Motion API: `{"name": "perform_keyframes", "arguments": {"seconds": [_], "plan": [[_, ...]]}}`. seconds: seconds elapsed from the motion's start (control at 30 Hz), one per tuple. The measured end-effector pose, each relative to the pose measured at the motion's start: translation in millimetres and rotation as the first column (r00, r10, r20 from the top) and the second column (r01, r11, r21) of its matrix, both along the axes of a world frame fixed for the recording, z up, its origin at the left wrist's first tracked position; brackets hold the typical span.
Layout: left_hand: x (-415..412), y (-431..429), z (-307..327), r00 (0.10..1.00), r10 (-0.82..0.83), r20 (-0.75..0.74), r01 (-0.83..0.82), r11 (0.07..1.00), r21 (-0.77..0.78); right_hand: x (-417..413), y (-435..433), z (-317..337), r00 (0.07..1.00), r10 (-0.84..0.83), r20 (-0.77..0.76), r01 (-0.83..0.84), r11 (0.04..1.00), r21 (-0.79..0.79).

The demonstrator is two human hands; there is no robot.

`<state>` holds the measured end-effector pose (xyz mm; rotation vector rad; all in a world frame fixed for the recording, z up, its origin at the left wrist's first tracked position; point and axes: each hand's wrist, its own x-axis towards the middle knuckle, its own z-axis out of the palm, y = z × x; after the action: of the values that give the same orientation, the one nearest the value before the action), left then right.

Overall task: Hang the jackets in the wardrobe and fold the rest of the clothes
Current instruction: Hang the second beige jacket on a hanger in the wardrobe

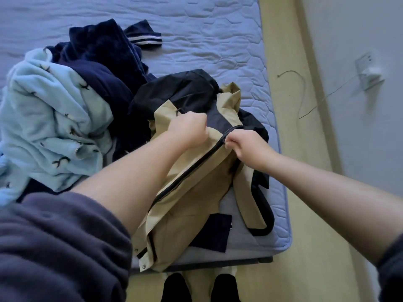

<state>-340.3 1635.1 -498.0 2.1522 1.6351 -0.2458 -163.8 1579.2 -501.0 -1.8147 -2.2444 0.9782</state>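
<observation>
A beige and black jacket (196, 201) lies at the near right corner of the bed, its lower part hanging over the edge. My left hand (189, 130) grips its beige fabric near the collar. My right hand (246, 147) pinches the top of the black zipper edge. To the left lies a heap of clothes: a light blue fleece garment (50, 118) with small dark marks, and dark navy clothes (102, 66) behind it, one with a striped cuff (145, 38).
The bed's blue quilted mattress (196, 29) fills the upper part of the view. A yellowish floor strip (296, 149) runs along its right side, with a thin cable (304, 92) leading to a wall socket (368, 70). My feet in dark slippers (176, 287) stand at the bed's edge.
</observation>
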Motion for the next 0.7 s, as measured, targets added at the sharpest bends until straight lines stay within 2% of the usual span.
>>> {"name": "perform_keyframes", "arguments": {"seconds": [0.1,0.33,0.43,0.5,0.57,0.63,0.7], "plan": [[37,22,11,0.998,0.052,0.028,-0.052,0.998,-0.025,-4,-10,7,0.997,0.048,-0.06,-0.046,0.998,0.033],[68,24,-1,0.978,0.008,-0.207,-0.064,0.963,-0.263,-1,-35,14,0.97,0.232,-0.064,-0.22,0.963,0.155],[69,18,-4,0.969,0.001,-0.249,-0.082,0.946,-0.313,4,-46,12,0.96,0.269,-0.076,-0.252,0.951,0.179],[67,14,-10,0.977,0.078,-0.197,-0.132,0.952,-0.278,7,-51,10,0.963,0.259,-0.077,-0.241,0.953,0.186],[62,10,-17,0.964,0.26,-0.059,-0.266,0.923,-0.279,9,-56,7,0.966,0.241,-0.088,-0.221,0.955,0.197],[56,5,-18,0.848,0.514,0.131,-0.439,0.818,-0.372,12,-60,1,0.97,0.209,-0.127,-0.188,0.969,0.162],[50,-2,-12,0.652,0.698,0.296,-0.52,0.696,-0.495,14,-61,-2,0.971,0.014,-0.238,-0.004,0.999,0.042]]}}
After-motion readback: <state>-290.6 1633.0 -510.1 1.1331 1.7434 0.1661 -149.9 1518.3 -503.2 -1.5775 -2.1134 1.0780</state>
